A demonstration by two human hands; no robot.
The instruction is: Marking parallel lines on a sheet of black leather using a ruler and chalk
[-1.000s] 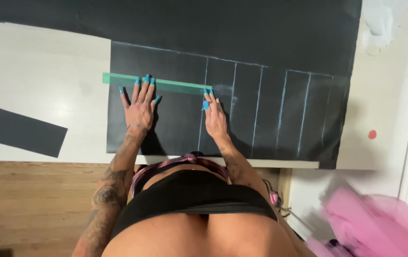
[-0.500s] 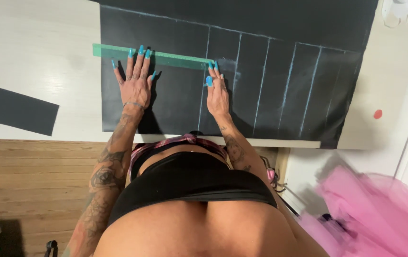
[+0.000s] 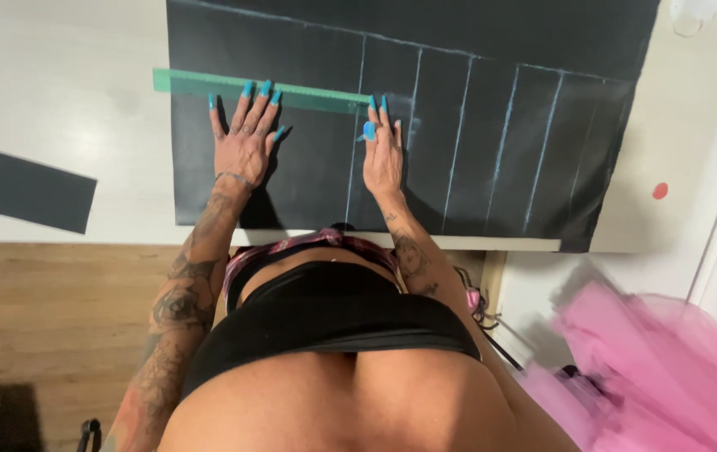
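I see a green ruler (image 3: 262, 88) lying flat across the upper left part of a large black sheet (image 3: 308, 180), its left end sticking out past the sheet's left edge onto the white table (image 3: 66, 92). The ruler runs almost level, dipping slightly toward its right end.

My left hand (image 3: 244, 144) rests palm down on the black sheet just below the ruler, fingers spread, with the blue-painted fingertips (image 3: 265, 87) reaching onto the ruler's middle and pressing it flat. It grips nothing; it lies open on the surface.

My right hand (image 3: 382, 151) lies on the sheet to the right of the left hand, the two well apart, its fingertips at the ruler's right end. The fingers are drawn closer together here, and the thumb is bent inward, but I cannot tell whether it pinches something small against the ruler's end or only presses down.

To the right of the ruler, the black sheet carries several pale chalk lines (image 3: 457, 138), running roughly up and down, with one faint line crossing along their tops.

Left of the sheet, a separate dark strip (image 3: 24, 186) lies at a slant on the table. Far right of the sheet, a small red dot (image 3: 660, 191) sits on the white surface. Below the table's near edge, a heap of pink tulle (image 3: 668, 368) lies at the lower right, and wood floor (image 3: 49, 310) shows at the lower left.
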